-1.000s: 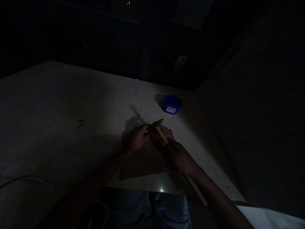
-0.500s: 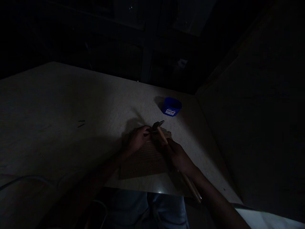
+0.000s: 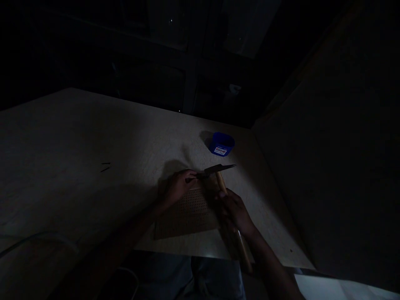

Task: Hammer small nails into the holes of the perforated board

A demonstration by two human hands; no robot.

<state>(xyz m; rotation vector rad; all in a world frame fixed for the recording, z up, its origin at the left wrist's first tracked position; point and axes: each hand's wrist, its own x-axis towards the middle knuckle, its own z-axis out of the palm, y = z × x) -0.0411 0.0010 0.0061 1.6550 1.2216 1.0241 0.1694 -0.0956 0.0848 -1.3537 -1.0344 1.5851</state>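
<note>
My right hand (image 3: 236,209) is wrapped round the wooden handle of a hammer (image 3: 221,181). Its dark metal head lies just right of my left fingertips, and the handle's end reaches down past the table's front edge. Over the far part of a brown board (image 3: 190,223) patterned with rows of small holes, my left hand (image 3: 178,187) is closed in a pinch. Something small and dark shows at those fingertips, too dim to make out. Whether the hammer head touches it I cannot tell.
A blue plastic tub (image 3: 221,144) with a white label stands beyond the board. Two thin dark nails (image 3: 105,166) lie on the pale table (image 3: 134,141) at left. A dark wall or panel (image 3: 328,175) rises along the right side. The light is very dim.
The hammer's head has swung to the right and now lies more level, while my right hand has shifted slightly down. My left hand keeps its pinch. The whole view has shifted a little.
</note>
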